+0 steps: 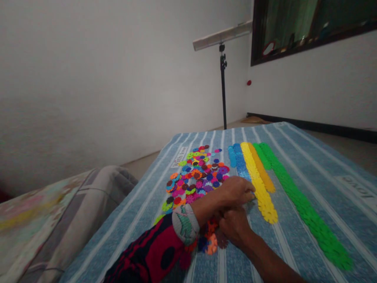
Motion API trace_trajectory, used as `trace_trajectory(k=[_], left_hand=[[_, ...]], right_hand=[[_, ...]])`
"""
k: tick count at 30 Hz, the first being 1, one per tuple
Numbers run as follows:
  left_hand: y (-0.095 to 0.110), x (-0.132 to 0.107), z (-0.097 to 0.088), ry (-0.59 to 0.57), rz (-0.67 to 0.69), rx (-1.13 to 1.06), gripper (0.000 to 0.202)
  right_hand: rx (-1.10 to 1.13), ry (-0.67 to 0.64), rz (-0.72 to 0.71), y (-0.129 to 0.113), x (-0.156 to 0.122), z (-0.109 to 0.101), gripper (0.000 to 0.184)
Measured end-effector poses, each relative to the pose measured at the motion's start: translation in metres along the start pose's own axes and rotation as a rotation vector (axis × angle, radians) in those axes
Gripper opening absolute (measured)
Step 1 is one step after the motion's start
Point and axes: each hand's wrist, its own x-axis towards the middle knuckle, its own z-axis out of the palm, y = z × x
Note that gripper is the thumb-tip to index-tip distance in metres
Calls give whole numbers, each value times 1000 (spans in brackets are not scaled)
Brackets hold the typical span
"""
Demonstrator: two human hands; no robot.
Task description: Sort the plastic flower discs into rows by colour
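Note:
My left hand (238, 191) reaches across from the left, fingers curled together beside the lower end of a row of overlapping blue discs (242, 165). What it pinches, if anything, is hidden. Just below and behind its wrist, my right hand (234, 224) is closed close to the mixed pile of colourful notched plastic discs (196, 173); its fingertips are out of sight. Right of my left hand lies a long yellow row (255, 177), with a shorter orange-yellow row (262, 169) against it. Farther right run a short green row (262, 155) and a long green row (306, 212).
A blue and white striped cloth (318, 181) covers the table. To the left is a bundled fabric cover (100, 196). Beyond the table stands a black tripod (223, 90) carrying a flat panel (224, 36), near a dark-framed window (256, 35).

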Motion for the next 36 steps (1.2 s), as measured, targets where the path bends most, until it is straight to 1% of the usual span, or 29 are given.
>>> trace_trajectory(k=[1, 4, 7, 9, 12, 15, 19, 22, 25, 29, 34, 36], left_hand=[[-11, -7, -3, 34, -41, -13, 20], [-52, -30, -14, 134, -266, -25, 22], [-99, -49, -26, 212, -606, 40, 22], [-127, -59, -31, 269, -835, 64, 23], [-157, -67, -34, 304, -951, 67, 26], [-175, -66, -34, 338, -1018, 64, 27], [-187, -52, -33, 344, -1054, 62, 24], [-191, -40, -33, 303, -1036, 47, 22], [-192, -32, -32, 277, -1012, 36, 19], [-196, -32, -32, 268, -992, 16, 15], [-203, -34, -32, 288, -981, -25, 19], [-205, -34, -32, 303, -978, -52, 17]], right_hand=[[-38, -36, 16, -2, 0, -4, 28], [-73, -98, 30, -6, 0, -12, 30], [-77, -74, 16, -5, 0, -11, 27], [-68, -50, 5, -3, -1, -8, 26], [-56, -30, -3, -1, -3, -5, 26], [-37, -27, -13, 0, -4, -5, 27], [-30, -34, -3, -1, -4, -6, 28], [-22, -29, -1, 0, -4, -4, 28], [-10, -31, -1, 1, -3, -4, 27], [-21, -58, 15, -1, -3, -7, 27], [-24, -76, 13, -5, -2, -10, 28], [-35, -67, 13, -5, -2, -10, 28]])
